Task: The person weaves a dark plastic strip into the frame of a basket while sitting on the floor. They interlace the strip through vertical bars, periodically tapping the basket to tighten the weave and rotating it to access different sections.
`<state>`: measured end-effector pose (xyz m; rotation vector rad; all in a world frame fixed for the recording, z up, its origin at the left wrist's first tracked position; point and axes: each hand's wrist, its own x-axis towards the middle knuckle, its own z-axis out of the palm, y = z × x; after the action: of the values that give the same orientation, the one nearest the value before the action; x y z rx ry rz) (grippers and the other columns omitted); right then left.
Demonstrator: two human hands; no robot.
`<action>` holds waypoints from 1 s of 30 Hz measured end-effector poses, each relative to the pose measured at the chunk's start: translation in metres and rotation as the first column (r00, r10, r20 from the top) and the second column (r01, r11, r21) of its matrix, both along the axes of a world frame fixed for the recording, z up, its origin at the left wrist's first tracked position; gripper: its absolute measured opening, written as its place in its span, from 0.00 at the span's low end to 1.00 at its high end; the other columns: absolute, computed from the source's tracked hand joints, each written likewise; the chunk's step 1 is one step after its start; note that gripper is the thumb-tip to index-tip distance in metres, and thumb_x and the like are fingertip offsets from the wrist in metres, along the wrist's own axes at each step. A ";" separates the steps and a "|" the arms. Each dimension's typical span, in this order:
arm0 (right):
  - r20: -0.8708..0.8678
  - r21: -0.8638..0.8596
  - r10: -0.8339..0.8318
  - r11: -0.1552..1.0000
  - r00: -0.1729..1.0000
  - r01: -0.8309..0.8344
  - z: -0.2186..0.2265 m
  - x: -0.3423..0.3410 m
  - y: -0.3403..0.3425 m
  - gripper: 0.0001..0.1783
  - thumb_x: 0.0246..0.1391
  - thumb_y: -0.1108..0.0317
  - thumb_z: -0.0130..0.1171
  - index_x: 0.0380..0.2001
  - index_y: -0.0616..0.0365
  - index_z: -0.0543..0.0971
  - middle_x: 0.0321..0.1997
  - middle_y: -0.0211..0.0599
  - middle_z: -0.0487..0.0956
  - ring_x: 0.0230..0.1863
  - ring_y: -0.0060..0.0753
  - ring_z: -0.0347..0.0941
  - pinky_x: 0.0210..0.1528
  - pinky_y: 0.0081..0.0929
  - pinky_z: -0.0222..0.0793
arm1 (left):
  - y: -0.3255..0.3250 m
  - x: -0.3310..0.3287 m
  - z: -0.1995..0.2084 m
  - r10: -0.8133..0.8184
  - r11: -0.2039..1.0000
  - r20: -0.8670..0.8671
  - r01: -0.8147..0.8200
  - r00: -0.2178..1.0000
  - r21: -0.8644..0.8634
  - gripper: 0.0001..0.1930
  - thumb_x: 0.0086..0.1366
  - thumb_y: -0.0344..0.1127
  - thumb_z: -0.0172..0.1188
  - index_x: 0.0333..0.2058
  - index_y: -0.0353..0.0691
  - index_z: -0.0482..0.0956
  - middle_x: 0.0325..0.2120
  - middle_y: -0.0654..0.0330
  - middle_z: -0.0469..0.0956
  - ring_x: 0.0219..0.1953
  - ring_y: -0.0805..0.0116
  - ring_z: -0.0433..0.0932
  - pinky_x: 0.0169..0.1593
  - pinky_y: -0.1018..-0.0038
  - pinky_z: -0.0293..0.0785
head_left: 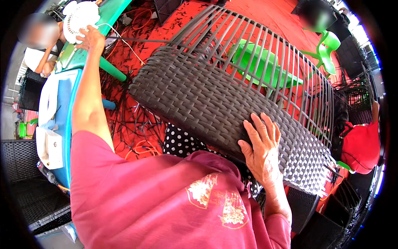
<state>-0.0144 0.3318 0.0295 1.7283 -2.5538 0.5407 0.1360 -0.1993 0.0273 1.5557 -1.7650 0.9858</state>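
Observation:
A dark brown woven panel point(195, 89), made of flat plastic strips, lies across my lap. Its near half is tightly woven, while bare parallel strips point(265, 54) span the far half. My right hand point(263, 145) rests on the woven part with fingers spread. Stretched out to the far left, my left hand point(92, 39) has its fingers apart at the edge of a small white fan point(78, 18). The fan stands on a green table point(108, 18). A dark strip point(145, 40) runs from near my left wrist to the panel's far left corner.
A blue-edged table point(72, 89) with a white box point(49, 147) stands at my left. Green plastic chairs point(327, 50) are beyond the panel. Strip scraps litter the red floor point(143, 23). One person sits far left; another in red point(361, 147) is at right.

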 end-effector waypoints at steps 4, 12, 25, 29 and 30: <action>-0.022 0.001 -0.015 1.000 1.000 0.015 -0.003 0.001 -0.004 0.23 0.49 0.60 0.58 0.49 0.58 0.72 0.56 0.43 0.67 0.61 0.49 0.55 0.61 0.49 0.47 | 0.022 -0.034 -0.019 -0.680 0.231 -0.552 0.856 0.482 0.464 0.17 0.60 0.36 0.56 0.48 0.40 0.72 0.41 0.55 0.77 0.43 0.64 0.76 0.49 0.71 0.69; -0.031 -0.064 -0.036 0.997 0.999 0.034 -0.006 -0.001 0.000 0.24 0.43 0.61 0.62 0.46 0.56 0.73 0.55 0.40 0.68 0.60 0.47 0.58 0.60 0.51 0.50 | 0.116 -0.085 -0.011 -0.516 -0.270 -0.713 0.700 0.475 0.661 0.10 0.60 0.40 0.57 0.33 0.39 0.77 0.25 0.71 0.72 0.30 0.80 0.69 0.33 0.79 0.66; 0.007 -0.179 0.025 0.984 1.000 -0.024 -0.020 -0.006 0.009 0.22 0.51 0.57 0.56 0.46 0.59 0.71 0.53 0.46 0.67 0.60 0.51 0.55 0.59 0.57 0.48 | -0.024 -0.022 -0.086 -0.753 0.253 -0.438 0.831 0.491 0.496 0.22 0.62 0.38 0.55 0.53 0.35 0.68 0.50 0.53 0.71 0.52 0.61 0.70 0.55 0.70 0.63; 0.018 -0.183 -0.014 0.983 1.000 0.017 -0.018 -0.006 0.016 0.23 0.50 0.57 0.57 0.46 0.59 0.71 0.53 0.46 0.67 0.60 0.51 0.55 0.58 0.57 0.50 | 0.081 -0.079 -0.047 -0.437 -0.352 -0.839 0.796 0.325 0.492 0.14 0.64 0.35 0.54 0.45 0.34 0.74 0.37 0.66 0.75 0.42 0.78 0.70 0.49 0.79 0.63; 0.015 -0.197 0.003 0.980 1.000 0.000 -0.018 -0.006 0.016 0.22 0.50 0.57 0.57 0.46 0.59 0.71 0.53 0.46 0.67 0.59 0.51 0.55 0.58 0.57 0.50 | 0.075 -0.078 -0.051 -0.427 -0.360 -0.839 0.789 0.336 0.499 0.12 0.64 0.35 0.55 0.43 0.34 0.75 0.35 0.68 0.75 0.40 0.80 0.70 0.47 0.80 0.63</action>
<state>-0.0203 0.3473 0.0114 1.6649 -2.4137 0.7806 0.0584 -0.1240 -0.0233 0.5358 -2.5530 -1.3225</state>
